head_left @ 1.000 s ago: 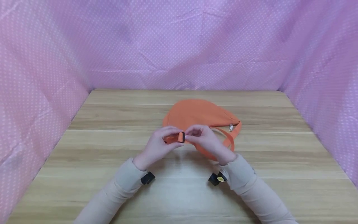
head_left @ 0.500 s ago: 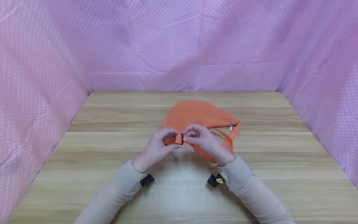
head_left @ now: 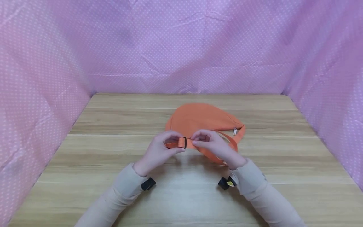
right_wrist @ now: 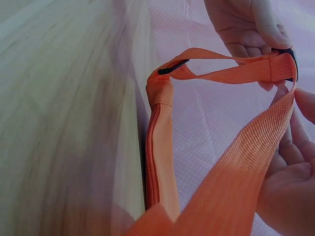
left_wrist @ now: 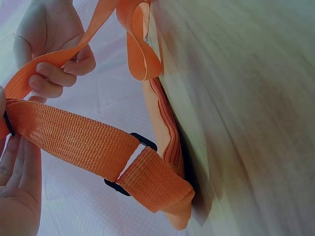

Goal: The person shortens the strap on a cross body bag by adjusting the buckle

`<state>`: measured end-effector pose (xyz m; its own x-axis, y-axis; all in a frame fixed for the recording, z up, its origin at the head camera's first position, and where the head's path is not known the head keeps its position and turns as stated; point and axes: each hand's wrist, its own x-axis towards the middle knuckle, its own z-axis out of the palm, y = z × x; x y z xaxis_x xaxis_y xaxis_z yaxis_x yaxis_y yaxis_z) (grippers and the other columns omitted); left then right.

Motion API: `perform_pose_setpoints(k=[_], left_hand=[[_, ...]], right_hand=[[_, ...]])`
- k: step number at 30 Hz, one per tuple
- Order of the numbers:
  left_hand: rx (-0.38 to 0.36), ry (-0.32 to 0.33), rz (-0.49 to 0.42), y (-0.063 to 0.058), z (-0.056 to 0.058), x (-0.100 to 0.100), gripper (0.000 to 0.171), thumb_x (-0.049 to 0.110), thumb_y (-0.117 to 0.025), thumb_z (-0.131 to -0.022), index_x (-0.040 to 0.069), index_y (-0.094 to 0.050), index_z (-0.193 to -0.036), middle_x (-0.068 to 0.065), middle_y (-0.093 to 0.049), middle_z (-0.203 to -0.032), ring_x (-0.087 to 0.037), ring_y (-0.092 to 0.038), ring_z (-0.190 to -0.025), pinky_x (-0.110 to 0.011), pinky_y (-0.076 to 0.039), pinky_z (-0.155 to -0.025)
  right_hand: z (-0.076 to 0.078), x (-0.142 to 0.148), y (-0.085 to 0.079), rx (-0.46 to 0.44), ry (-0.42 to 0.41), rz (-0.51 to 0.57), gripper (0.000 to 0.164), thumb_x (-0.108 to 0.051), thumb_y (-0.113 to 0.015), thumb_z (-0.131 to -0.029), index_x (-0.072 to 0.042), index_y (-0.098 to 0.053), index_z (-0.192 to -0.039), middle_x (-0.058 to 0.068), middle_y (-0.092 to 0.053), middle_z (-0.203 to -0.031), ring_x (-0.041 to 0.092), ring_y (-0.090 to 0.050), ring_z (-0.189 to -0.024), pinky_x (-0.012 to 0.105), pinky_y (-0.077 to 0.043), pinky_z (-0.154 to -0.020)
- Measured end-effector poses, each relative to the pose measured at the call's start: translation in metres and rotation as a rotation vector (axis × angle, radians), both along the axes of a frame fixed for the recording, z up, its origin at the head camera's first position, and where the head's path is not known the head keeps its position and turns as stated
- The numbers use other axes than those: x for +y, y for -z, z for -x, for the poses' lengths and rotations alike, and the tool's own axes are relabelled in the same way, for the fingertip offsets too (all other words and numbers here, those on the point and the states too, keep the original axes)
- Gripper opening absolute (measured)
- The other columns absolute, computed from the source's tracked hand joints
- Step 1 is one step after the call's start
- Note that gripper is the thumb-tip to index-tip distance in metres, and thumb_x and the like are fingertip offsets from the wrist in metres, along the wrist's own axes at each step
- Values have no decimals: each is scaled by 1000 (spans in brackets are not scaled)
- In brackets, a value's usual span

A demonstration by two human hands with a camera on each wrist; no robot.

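An orange bag [head_left: 198, 116] lies on the table, its zipper pull [head_left: 234, 131] at the right end. In front of it my left hand [head_left: 158, 149] pinches the orange strap [left_wrist: 81, 135] beside a black slider buckle [head_left: 185, 142]. My right hand [head_left: 215, 145] pinches the strap just right of that buckle, thumb against fingers. A short stretch of webbing shows between the hands. In the left wrist view a second black buckle [left_wrist: 142, 141] joins the strap to the bag's end. The right wrist view shows the strap running through the slider buckle [right_wrist: 294, 64].
A wood-grain table [head_left: 85, 151] bears the bag. Pink dotted cloth [head_left: 181, 47] hangs behind it and along both sides. A loose strap loop [left_wrist: 140, 54] hangs close to the tabletop, right of the hands in the head view.
My right hand has shifted a little to the right, away from the slider buckle, and more strap shows between. My left hand has barely moved; the buckle faces the camera more openly.
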<state>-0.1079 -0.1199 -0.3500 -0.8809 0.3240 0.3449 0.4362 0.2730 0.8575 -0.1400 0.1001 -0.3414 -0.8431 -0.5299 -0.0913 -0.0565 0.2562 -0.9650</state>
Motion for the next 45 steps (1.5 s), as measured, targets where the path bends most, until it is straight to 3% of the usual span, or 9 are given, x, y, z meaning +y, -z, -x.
perform_pose_setpoints(k=[4, 10, 17, 25, 31, 38, 45], left_hand=[[21, 14, 25, -1, 0, 0, 34, 7, -79, -75, 10, -66, -106, -1, -67, -104, -13, -65, -95, -32, -55, -83], [30, 47, 23, -2, -1, 3, 35, 5, -78, -76, 7, -64, -108, -4, -66, -106, -15, -65, -96, -38, -55, -83], [56, 71, 58, -1, -5, 3, 38, 4, -78, -75, 5, -63, -110, -6, -64, -108, -17, -65, -97, -35, -54, -84], [137, 106, 62, 0, -6, 2, 31, 3, -76, -77, 6, -65, -106, -6, -63, -106, -17, -60, -97, -30, -54, -82], [124, 91, 43, 0, -4, 0, 29, 2, -76, -77, 6, -63, -103, -6, -63, -103, -15, -64, -93, -34, -55, -80], [132, 57, 43, -4, -2, -2, 30, 2, -77, -76, 5, -64, -103, -6, -64, -103, -17, -65, -94, -33, -54, -83], [120, 77, 73, -4, -2, -1, 32, 5, -77, -77, 6, -63, -106, -4, -63, -105, -16, -64, -96, -31, -54, -84]], right_hand=[[0, 0, 1, 32, 3, 11, 17, -11, -63, -91, 0, -62, -104, 0, -63, -93, 15, -57, -82, 24, -48, -73], [-2, -4, 1, 26, 27, 58, 14, -8, -64, -89, 1, -63, -100, -2, -63, -86, 11, -55, -75, 23, -47, -67], [-5, -8, 3, 28, 1, 76, 13, -7, -64, -89, -1, -63, -100, 1, -63, -88, 12, -58, -79, 24, -48, -70], [-6, -10, 3, 17, -12, 89, 17, -7, -62, -90, 0, -60, -106, 0, -63, -90, 13, -58, -81, 24, -49, -71], [-4, -4, 1, -16, -1, 35, 21, -13, -63, -91, -3, -60, -110, 3, -64, -94, 14, -59, -86, 26, -50, -78], [-3, 1, 0, 25, 21, -2, 22, -13, -63, -91, 0, -61, -108, 1, -63, -95, 16, -58, -88, 25, -50, -76], [-5, -2, 0, 43, 37, -6, 20, -11, -65, -89, 1, -62, -105, 4, -64, -94, 17, -58, -83, 25, -50, -73]])
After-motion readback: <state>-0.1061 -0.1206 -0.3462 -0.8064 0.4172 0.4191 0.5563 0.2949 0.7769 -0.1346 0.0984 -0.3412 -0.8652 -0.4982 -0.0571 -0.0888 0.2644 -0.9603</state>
